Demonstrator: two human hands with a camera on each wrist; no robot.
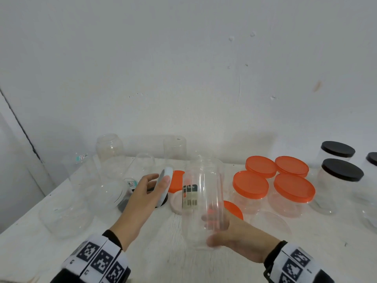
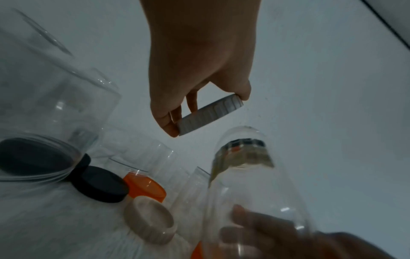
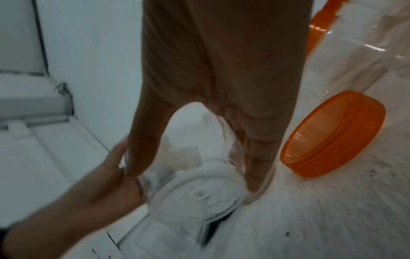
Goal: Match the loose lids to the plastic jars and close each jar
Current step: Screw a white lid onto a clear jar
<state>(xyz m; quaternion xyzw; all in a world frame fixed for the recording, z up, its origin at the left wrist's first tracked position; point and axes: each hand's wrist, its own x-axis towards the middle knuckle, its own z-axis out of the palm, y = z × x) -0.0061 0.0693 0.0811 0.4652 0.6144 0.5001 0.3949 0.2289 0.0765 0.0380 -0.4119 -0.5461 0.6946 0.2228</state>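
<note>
Right now the right hand [image 1: 234,235] wraps its fingers round the low part of a tall clear jar [image 1: 202,199], holding it up off the white table [image 1: 163,262], near the middle. The left hand [image 1: 142,199] pinches a white ribbed lid [image 2: 210,116] by its rim, between thumb and fingers, just left of the jar's open top. I think this is the step of trying the lid on. Next, the lid must go flat over the jar's mouth, then turn until tight.
</note>
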